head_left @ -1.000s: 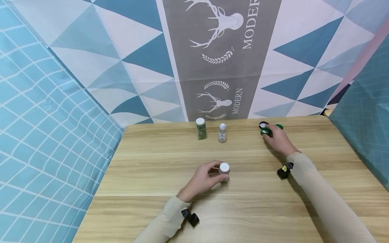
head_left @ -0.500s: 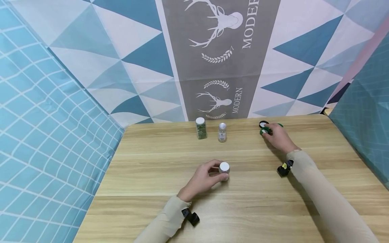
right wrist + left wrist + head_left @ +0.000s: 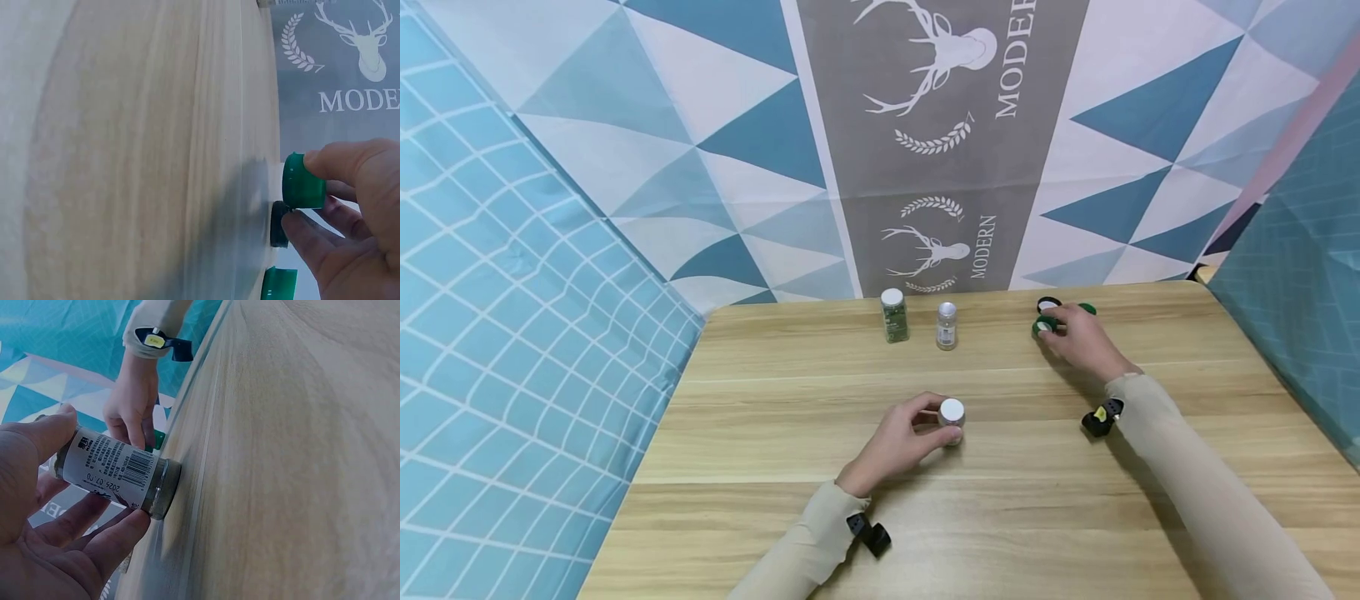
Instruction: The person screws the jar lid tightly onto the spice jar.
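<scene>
My left hand point(image 3: 897, 440) grips a small round spice jar point(image 3: 952, 411) with a white top, thumb on one side and fingers on the other. A barcode label point(image 3: 112, 464) wraps the jar in the left wrist view. It stands upright, and its base appears to be at the tabletop. At the back right, my right hand point(image 3: 1087, 340) pinches a green cap point(image 3: 303, 181) between thumb and fingers, its open side showing white in the head view. A black cap point(image 3: 1048, 304) and a second green cap point(image 3: 279, 285) lie close by that hand, partly hidden by it in the head view.
At the back of the wooden table point(image 3: 775, 400) stand a jar of green flakes point(image 3: 894, 317) with a white top and a smaller clear jar point(image 3: 947, 327) with a label. A patterned cloth backdrop point(image 3: 925, 183) rises behind the table's rear edge.
My right hand has shifted slightly left with the green cap, drawing it away from the second green cap. The left hand and its spice jar stay in place.
</scene>
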The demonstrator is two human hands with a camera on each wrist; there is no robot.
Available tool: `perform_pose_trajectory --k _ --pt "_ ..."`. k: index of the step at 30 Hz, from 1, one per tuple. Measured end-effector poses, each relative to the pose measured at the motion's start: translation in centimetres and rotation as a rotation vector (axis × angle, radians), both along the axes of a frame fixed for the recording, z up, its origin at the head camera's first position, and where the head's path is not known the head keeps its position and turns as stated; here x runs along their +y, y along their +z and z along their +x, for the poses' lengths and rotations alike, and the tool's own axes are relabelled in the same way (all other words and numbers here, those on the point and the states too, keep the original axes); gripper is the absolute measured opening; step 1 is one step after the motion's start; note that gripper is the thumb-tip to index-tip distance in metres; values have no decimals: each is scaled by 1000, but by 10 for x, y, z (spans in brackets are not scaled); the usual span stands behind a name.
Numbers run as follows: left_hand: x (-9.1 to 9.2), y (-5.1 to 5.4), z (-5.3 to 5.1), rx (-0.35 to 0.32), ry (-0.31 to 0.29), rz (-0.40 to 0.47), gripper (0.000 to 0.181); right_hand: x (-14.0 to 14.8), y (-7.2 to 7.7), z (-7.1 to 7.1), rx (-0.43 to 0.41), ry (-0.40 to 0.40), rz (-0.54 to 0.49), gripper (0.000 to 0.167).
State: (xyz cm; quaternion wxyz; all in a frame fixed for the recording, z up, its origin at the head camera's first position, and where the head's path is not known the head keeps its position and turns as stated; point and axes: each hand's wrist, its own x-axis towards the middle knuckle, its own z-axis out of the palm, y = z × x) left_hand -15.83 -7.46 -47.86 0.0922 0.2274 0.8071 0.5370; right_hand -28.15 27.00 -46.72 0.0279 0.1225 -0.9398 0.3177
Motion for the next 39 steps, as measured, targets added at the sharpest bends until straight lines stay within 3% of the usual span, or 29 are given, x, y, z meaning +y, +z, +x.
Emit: perform_pose_trajectory --k 27,39 --pt "0 -1 -1 -9 4 22 34 -11 -8 26 209 36 -108 41" --pt "0 -2 -1 -1 5 20 34 -20 -2 35 202 72 -97 36"
